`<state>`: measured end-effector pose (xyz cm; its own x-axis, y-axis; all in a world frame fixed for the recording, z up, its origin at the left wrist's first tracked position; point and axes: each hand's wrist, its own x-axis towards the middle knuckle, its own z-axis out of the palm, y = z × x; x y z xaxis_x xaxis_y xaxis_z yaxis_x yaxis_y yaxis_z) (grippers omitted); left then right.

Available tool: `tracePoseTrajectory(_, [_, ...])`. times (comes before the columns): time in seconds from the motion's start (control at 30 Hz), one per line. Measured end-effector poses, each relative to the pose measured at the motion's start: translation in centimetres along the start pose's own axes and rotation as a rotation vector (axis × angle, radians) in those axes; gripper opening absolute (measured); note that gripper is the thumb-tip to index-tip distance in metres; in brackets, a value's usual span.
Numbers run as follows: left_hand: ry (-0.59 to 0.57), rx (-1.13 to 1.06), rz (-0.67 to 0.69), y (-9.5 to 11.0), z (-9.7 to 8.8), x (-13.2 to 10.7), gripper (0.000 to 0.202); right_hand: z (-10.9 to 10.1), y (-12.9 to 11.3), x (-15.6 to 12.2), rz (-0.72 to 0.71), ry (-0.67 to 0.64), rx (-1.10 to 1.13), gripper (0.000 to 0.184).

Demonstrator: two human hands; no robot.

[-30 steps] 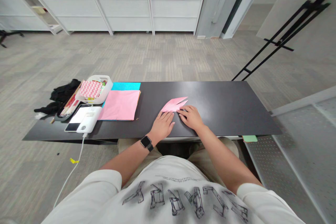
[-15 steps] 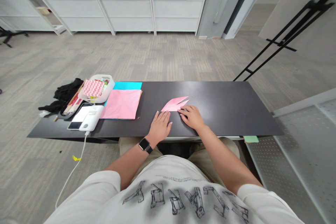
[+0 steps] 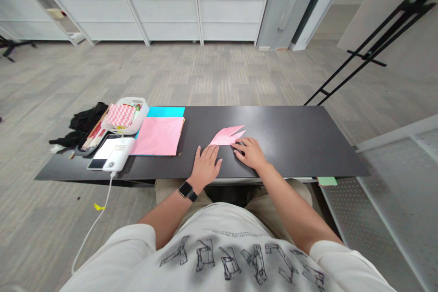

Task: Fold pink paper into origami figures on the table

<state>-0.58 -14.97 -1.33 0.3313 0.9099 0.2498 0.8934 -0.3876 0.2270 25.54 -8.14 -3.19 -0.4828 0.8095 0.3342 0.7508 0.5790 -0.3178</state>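
Observation:
A folded pink paper [image 3: 226,136] with two pointed tips lies on the black table [image 3: 297,141]. My left hand [image 3: 205,164] rests flat on the table just left of and below the paper, fingers stretched out, a dark watch on the wrist. My right hand [image 3: 250,151] lies on the table with its fingertips touching the paper's lower right edge, fingers spread and holding nothing.
A stack of pink and cyan paper sheets [image 3: 158,135] lies to the left. Beyond it are a white basket [image 3: 126,115], a tray of sticks [image 3: 89,139], a white power bank with a phone [image 3: 112,153] and black cloth [image 3: 82,123]. A black stand [image 3: 369,54] rises at right.
My left hand has slid left and back off the folded paper. My right hand has stayed at the paper's edge. The view shifted slightly.

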Motion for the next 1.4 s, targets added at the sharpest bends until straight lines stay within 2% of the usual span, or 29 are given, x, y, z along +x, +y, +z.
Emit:
tracePoseTrajectory(0.17, [0.037, 0.039, -0.070, 0.0, 0.0, -0.1, 0.056, 0.1, 0.1, 0.0, 0.010, -0.001, 0.001, 0.033])
tracePoseTrajectory(0.47, [0.075, -0.025, -0.015, -0.3, -0.2, -0.3, 0.049, -0.1, -0.3, 0.1, 0.003, 0.021, -0.015, 0.031])
tracePoseTrajectory(0.57, [0.099, -0.088, 0.049, -1.1, -1.2, 0.3, 0.045, -0.2, -0.4, 0.2, -0.010, 0.008, -0.003, 0.031])
tracePoseTrajectory(0.7, [0.122, -0.182, -0.013, -3.3, -2.2, 2.6, 0.047, -0.1, -0.2, 0.2, -0.017, 0.012, 0.043, 0.031])
tracePoseTrajectory(0.87, [0.064, -0.245, 0.030, -5.4, -0.7, 5.7, 0.047, 0.0, -0.3, 0.3, 0.053, 0.108, -0.013, 0.021])
tracePoseTrajectory(0.97, [-0.018, -0.249, 0.070, -5.0, 0.6, 6.8, 0.048, -0.1, -0.5, 0.4, 0.095, 0.151, -0.050, 0.017])
tracePoseTrajectory(1.1, [-0.101, -0.274, 0.110, -4.1, 1.9, 8.0, 0.050, -0.2, -0.6, 0.5, 0.098, 0.121, -0.045, 0.015])
tracePoseTrajectory(1.27, [-0.104, -0.274, 0.119, -4.2, 2.6, 8.8, 0.049, -0.1, -0.5, 0.6, 0.122, 0.101, -0.063, 0.019])
tracePoseTrajectory(1.4, [-0.088, -0.274, 0.110, -4.3, 2.7, 8.8, 0.049, 0.1, -0.4, 0.7, 0.087, 0.104, -0.035, 0.024])
